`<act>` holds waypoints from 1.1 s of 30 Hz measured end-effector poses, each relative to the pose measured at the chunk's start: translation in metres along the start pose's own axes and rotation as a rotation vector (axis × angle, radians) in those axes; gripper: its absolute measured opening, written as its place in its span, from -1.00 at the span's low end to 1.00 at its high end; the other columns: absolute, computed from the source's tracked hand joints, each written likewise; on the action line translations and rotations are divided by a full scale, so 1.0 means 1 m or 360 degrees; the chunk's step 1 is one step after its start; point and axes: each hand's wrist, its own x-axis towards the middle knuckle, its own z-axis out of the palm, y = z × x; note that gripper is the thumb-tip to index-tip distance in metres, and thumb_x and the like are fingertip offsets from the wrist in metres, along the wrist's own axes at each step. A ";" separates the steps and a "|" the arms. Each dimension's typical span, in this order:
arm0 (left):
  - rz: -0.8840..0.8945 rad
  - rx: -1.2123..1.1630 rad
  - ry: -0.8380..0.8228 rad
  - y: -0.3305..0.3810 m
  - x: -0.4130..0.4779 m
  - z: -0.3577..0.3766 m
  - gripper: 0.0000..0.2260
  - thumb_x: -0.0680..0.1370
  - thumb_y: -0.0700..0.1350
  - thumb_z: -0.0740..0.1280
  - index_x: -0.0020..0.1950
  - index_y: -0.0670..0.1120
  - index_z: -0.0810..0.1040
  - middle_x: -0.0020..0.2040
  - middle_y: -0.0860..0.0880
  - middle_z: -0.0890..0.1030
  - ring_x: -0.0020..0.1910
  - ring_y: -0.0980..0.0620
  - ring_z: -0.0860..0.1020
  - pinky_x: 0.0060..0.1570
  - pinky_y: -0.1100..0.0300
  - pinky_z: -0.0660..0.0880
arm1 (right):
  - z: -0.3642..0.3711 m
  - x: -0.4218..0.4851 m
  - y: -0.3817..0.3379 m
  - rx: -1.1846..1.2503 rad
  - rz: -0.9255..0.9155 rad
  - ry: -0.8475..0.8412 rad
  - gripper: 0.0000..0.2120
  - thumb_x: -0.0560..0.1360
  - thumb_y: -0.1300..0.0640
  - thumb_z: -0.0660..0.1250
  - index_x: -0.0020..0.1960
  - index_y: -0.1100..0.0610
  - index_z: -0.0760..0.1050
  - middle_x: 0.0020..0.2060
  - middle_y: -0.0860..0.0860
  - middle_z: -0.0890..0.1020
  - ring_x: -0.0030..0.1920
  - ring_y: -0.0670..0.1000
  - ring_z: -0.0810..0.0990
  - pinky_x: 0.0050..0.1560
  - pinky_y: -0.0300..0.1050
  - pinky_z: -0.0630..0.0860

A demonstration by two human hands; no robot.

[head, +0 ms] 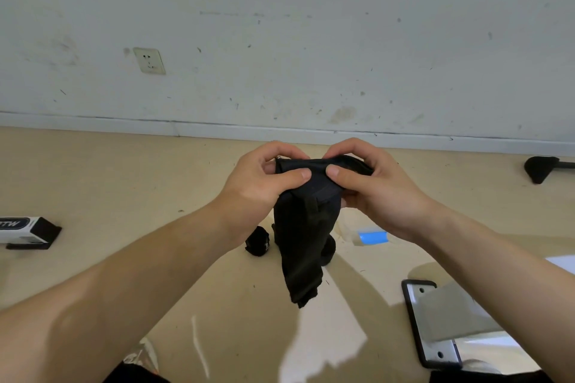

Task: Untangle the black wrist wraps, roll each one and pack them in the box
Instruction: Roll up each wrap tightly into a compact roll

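A black wrist wrap (303,233) hangs in mid-air in front of me, its loose end dangling toward the floor. My left hand (264,177) pinches its top edge from the left, thumb on the fabric. My right hand (370,183) pinches the same top edge from the right, thumb beside the left thumb. A rolled black wrap (257,241) lies on the floor just left of the hanging one. Another black bundle (329,250) shows partly behind the hanging wrap. The black-and-white box (29,232) lies on the floor at the far left.
A clear plastic bag with a blue label (371,238) lies on the floor behind my right wrist. A metal plate with a black rim (432,323) sits at the lower right. A black chair-base foot (541,168) is at the far right. The wall with a socket (149,60) stands ahead.
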 end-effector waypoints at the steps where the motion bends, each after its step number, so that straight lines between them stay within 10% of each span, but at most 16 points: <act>1: -0.0009 -0.0021 0.0001 0.000 0.000 0.000 -0.78 0.54 -0.29 0.47 -0.08 0.06 0.69 -0.09 -0.08 0.73 -0.06 -0.07 0.70 -0.04 0.11 0.57 | 0.000 0.000 -0.001 0.0058 0.0028 -0.0045 -0.89 0.61 0.32 0.30 0.05 0.15 0.54 -0.16 0.11 0.60 -0.21 0.08 0.60 -0.18 -0.08 0.61; 15: -0.0224 -0.0408 -0.0366 0.004 0.001 -0.006 -0.74 0.68 -0.26 0.20 0.12 -0.07 0.68 0.06 -0.05 0.70 0.03 0.03 0.68 -0.07 0.18 0.62 | 0.002 0.002 0.005 0.0031 -0.0072 0.0081 -0.80 0.60 0.42 0.28 -0.05 0.16 0.54 -0.23 0.11 0.50 -0.20 0.04 0.49 -0.11 -0.09 0.56; 22: -0.0064 -0.0163 -0.0072 -0.012 0.002 0.004 -0.86 0.61 -0.24 0.40 0.02 -0.07 0.74 -0.02 -0.12 0.75 0.00 -0.05 0.72 0.00 0.16 0.61 | 0.009 0.002 0.007 -0.0395 -0.0185 0.0244 -0.77 0.53 0.48 0.27 -0.14 0.19 0.55 -0.44 -0.07 0.46 -0.38 -0.09 0.42 -0.30 -0.27 0.45; 33: 0.0080 0.0192 0.0081 -0.010 0.000 0.001 -0.76 0.54 -0.28 0.49 0.14 -0.04 0.63 0.00 -0.04 0.71 -0.17 0.11 0.70 -0.20 0.32 0.58 | -0.001 0.003 0.005 -0.0292 0.0173 0.0068 -0.83 0.58 0.27 0.39 0.14 0.14 0.64 -0.15 0.13 0.63 -0.10 0.01 0.69 -0.10 -0.18 0.64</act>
